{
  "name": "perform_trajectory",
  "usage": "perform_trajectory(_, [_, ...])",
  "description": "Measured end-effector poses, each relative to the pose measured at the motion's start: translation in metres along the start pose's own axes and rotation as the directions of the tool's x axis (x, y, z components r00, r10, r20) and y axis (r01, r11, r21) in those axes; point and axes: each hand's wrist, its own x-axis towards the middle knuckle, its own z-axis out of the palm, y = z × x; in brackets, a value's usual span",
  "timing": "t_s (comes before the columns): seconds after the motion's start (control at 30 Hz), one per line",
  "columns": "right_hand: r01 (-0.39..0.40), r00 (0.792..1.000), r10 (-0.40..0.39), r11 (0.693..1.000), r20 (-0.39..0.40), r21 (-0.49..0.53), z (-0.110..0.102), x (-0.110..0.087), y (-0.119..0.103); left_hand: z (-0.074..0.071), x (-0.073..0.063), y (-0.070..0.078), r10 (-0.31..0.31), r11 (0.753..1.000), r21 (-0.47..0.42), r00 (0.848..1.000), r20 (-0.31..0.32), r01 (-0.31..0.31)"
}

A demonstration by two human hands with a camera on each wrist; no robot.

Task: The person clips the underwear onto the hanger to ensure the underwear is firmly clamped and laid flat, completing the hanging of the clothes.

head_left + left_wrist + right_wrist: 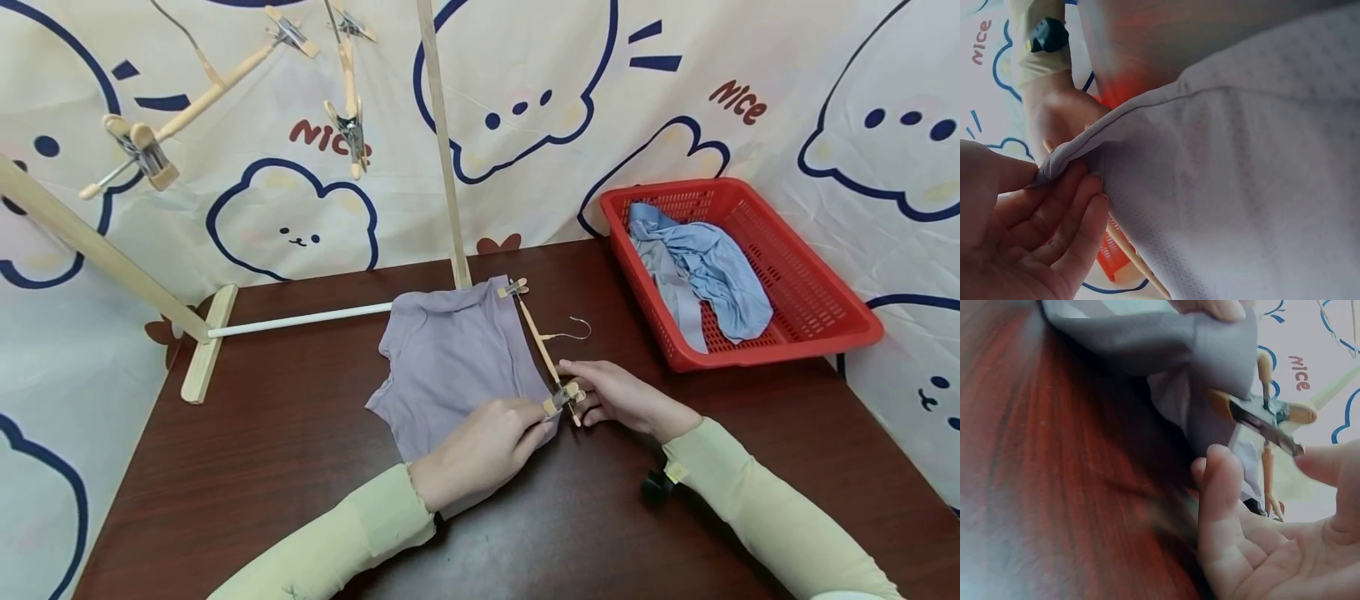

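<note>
Counted: one lavender cloth garment (457, 358), on reddish-brown table (300, 467); one wooden hanger (537, 337) along its right edge, with two wood-and-metal clips (564, 398); two similar hangers (219, 90), hung far left; one red plastic basket (795, 283), far right, containing light-blue cloth (723, 271). With left hand (483, 446), pinching garment's near right corner; with right hand (626, 400), fingers loosely curved, touching near clip by thumb.

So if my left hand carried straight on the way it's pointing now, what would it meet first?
Most likely the nearer clip on the hanger by the mauve garment; in the head view it sits just ahead of your left hand, with your right hand beyond. Exact depth is unclear.
</note>
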Motion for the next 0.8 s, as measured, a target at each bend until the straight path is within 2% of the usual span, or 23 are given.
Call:
perform_trajectory(0.13, [0.054,0.998,-0.054,0.997,-0.018,0.053,-0.002,0.009,0.000,-0.003,-0.005,0.004,0.020,1.000,-0.005,1.000,0.019,-0.020])
perform_trajectory(0.23, [0.060,0.996,-0.055,0.996,-0.067,0.071,-0.003,0.013,-0.001,-0.003,-0.008,0.003,0.029,0.999,-0.014,0.999,0.031,-0.029])
perform_trajectory(0.4, [0.054,0.994,-0.047,0.996,-0.101,0.068,-0.005,0.015,-0.001,-0.001,-0.006,-0.002,-0.027,0.998,-0.059,0.998,0.054,0.030])
perform_trajectory(0.5, [0.062,0.993,-0.057,0.997,-0.100,0.040,-0.007,0.013,-0.001,-0.002,0.004,-0.007,-0.094,0.993,-0.064,0.994,0.059,0.098])
perform_trajectory(0.63, [0.085,0.990,-0.088,0.996,-0.108,-0.032,-0.012,0.011,0.000,-0.003,0.025,-0.014,-0.192,0.980,-0.044,0.981,0.037,0.193])
perform_trajectory(0.8, [0.096,0.985,-0.105,0.993,-0.139,-0.071,-0.019,0.007,0.002,0.000,0.055,-0.028,-0.321,0.947,0.014,0.947,0.017,0.320])
